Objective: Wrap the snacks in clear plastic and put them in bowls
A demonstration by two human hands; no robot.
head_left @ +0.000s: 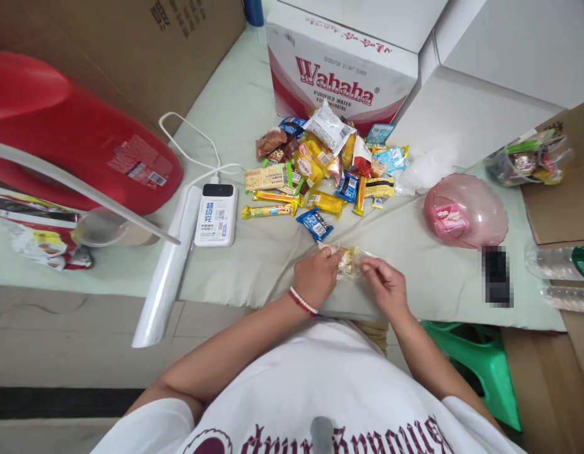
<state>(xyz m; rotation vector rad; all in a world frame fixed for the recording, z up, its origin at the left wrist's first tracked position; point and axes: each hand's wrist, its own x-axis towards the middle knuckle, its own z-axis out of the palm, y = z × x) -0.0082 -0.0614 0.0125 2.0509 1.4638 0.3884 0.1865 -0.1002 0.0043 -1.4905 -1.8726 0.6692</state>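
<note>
Packet (349, 261), clear-wrapped, is near of the snack pile (313, 161); fingers of the left hand (316, 277) and right hand (387, 287) pinch opposite ends. Gentle, even tension should keep it steady.

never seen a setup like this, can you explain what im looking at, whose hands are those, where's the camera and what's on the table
No robot here: these are a person's bare left hand and right hand. There is one picture, from a camera worn on that person's head, looking forward and down. Both hands hold a small clear plastic packet with yellowish contents. On the pale green table surface, just beyond them, lies a heap of colourful wrapped snacks. To its left is a white rectangular device with a cable; to its right, a translucent pink plastic bowl. A white-and-red cardboard carton stands behind.
</note>
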